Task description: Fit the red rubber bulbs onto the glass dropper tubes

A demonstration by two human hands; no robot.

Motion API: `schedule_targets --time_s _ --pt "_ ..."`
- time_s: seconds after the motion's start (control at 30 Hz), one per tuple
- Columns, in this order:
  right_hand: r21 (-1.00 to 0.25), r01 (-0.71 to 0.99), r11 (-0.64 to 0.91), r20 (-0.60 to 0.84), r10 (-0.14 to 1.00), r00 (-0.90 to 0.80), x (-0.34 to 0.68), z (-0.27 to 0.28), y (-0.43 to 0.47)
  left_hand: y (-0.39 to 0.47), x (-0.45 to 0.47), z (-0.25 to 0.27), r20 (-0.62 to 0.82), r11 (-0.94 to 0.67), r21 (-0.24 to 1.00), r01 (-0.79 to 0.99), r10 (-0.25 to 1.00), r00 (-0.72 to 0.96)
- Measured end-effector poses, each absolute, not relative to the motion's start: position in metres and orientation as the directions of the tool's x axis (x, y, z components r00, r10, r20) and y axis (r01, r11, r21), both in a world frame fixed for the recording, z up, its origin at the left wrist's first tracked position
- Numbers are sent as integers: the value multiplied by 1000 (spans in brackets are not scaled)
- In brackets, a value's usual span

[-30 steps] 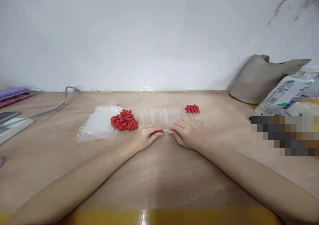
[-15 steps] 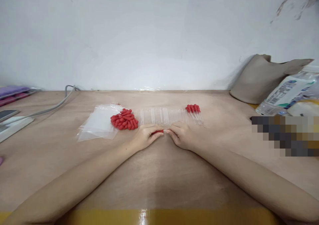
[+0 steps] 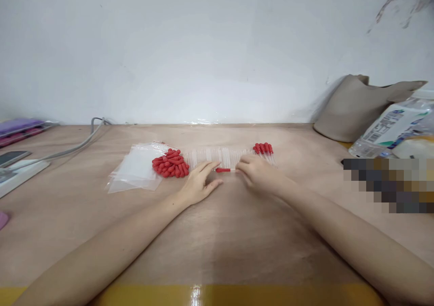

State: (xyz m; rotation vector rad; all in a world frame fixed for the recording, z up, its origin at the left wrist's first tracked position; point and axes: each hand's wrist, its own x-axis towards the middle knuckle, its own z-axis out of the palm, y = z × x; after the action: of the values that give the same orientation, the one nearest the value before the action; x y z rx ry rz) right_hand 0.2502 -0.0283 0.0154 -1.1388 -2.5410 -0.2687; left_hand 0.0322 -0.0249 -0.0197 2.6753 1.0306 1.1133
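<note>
My right hand (image 3: 256, 172) is closed around the glass tube of a dropper, whose red rubber bulb (image 3: 223, 170) points left. Just left of that bulb, my left hand (image 3: 200, 181) has its fingers and thumb apart and holds nothing. Beyond both hands lies a row of clear glass tubes (image 3: 222, 154), partly hidden by the fingers. A heap of red rubber bulbs (image 3: 171, 163) sits left of the row. At its right end are several droppers with red bulbs (image 3: 263, 148) on their tubes, partly covered by my right hand.
Clear plastic bags (image 3: 132, 170) lie left of the red heap. Farther left are a grey cable (image 3: 76, 148), a phone (image 3: 13, 157) and a white box (image 3: 25, 175). A plastic bottle (image 3: 383, 127) and a beige container (image 3: 349, 109) stand at the right, against the wall.
My left hand has opened and let go of the red bulb. My right hand has moved slightly right and away from me, carrying the dropper out of the left fingers.
</note>
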Motion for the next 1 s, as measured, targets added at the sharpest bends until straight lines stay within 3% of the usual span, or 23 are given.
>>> schedule_targets --time_s 0.13,0.2,0.3,0.47,0.73,0.9,1.0 --pt "-244 913 328 428 881 -202 282 22 -4 -25 32 -19 543 -749 290 595 641 542" --pt "-372 922 111 391 919 47 299 21 7 -24 32 -20 496 -737 285 613 661 563" --pt "-397 914 -78 333 916 222 314 14 16 -22 32 -22 439 -709 279 648 694 571" --pt "-406 902 -149 244 933 264 311 1 16 -21 32 -24 419 -704 278 654 701 577" --pt "-336 927 -165 251 933 258 310 -10 20 -21 32 -23 421 -708 272 652 697 581" --pt "-304 950 -70 332 927 174 298 -7 14 -21 33 -24 426 -714 274 645 691 584" --pt "-253 967 -36 307 945 116 288 -7 11 -21 33 -24 430 -717 272 641 687 586"
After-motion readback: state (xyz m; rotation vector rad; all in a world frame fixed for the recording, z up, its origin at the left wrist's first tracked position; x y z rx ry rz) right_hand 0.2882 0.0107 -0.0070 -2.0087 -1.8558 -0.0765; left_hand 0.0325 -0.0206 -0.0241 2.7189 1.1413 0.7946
